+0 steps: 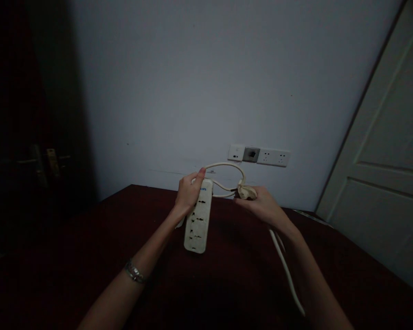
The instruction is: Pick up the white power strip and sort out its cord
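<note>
- Power strip [200, 213], white, sockets facing the person, held near-upright over dark red table [141, 256]; can't tell if lower end touches.
- Left hand [187, 191] grips its upper end, thumb by the lettering.
- Right hand [263, 202] clasps a pale lumpy piece [247, 192] where loops of white cable [227, 164] meet; plug or wrap, too dim to tell.
- More cable hangs beneath the right forearm.
- Step in hand, likely: sorting the cable.
- Next move probably calls for a steady left grip while the right works the loops.

Pale wall [192, 91] stands behind dk-red tbl [227, 275], panelled door [388, 151] R, dim lt.
</note>
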{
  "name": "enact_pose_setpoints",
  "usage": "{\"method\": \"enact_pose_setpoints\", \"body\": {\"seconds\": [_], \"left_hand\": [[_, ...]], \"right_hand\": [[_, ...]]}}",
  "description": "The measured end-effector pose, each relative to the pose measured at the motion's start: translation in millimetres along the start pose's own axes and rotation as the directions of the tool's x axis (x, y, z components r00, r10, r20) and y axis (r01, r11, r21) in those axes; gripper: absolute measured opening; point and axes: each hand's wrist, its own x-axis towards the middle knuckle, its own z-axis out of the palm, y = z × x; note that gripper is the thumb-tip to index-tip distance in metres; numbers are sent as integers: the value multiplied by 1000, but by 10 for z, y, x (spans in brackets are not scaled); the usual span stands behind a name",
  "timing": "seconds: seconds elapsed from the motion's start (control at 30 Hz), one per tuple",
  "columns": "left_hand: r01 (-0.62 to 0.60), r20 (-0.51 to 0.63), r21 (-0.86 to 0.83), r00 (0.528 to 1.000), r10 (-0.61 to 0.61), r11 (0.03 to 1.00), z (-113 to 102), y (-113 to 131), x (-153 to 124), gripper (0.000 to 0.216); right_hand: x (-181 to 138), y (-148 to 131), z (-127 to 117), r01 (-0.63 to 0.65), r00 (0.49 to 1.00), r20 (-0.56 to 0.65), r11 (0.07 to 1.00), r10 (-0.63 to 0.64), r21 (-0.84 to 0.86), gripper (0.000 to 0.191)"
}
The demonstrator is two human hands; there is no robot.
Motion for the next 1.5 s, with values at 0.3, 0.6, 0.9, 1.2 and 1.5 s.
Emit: {"method": "enact_pose_setpoints", "body": {"seconds": [0.3,0.6,0.9,1.2,1.5], "left_hand": [[27,31,250,999,-36,968,78,-75,-63,58],[75,290,8,954,-74,997,94,-205,-23,59],[213,557,-336,830,12,918,162,-304,-43,72],[486,770,-259,626,-125,835,94,-151,-75,56],[590,645,-529,747,-163,610,243,-215,-96,37]], "right_hand": [[-116,-132,16,101,978,-124,899,-169,-425,21],[-171,-68,-217,152,988,16,987,-151,-60,17],[-75,47,-280,67,979,-204,969,-17,240,21],[-111,166,-229,126,992,-29,896,-126,426,24],[-91,209,-240,98,987,51,825,-152,557,28]]}}
